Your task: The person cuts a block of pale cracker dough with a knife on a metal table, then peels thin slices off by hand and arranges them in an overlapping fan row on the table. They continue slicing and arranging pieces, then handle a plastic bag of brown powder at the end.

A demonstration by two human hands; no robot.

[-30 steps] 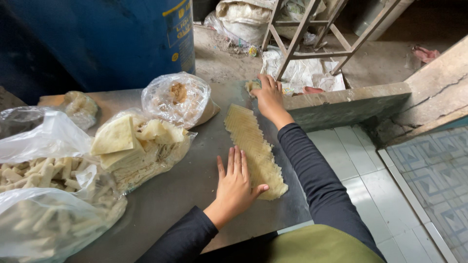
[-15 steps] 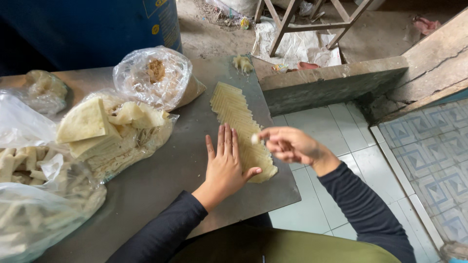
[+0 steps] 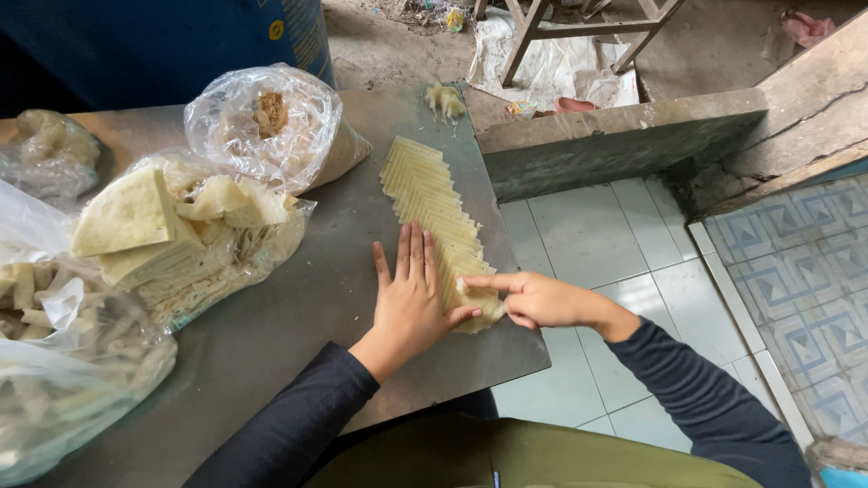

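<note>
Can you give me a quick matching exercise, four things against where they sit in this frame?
Things:
1. left hand
2. right hand
3. small dough lump
4. clear bag with brown filling

Places:
A. far end of the metal table, past the row
B. flat on the table beside the row of overlapped wrappers
C. forefinger on the row's near end
D. back of the table, before the blue drum

Pairs: 1-B, 2-C, 3-A, 4-D

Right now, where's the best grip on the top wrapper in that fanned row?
Judging by the pose: the near end of the fanned row of wrappers, from the table's right edge. The left hand pins the row's left side, while the right hand already fingers an exposed corner there.
</note>
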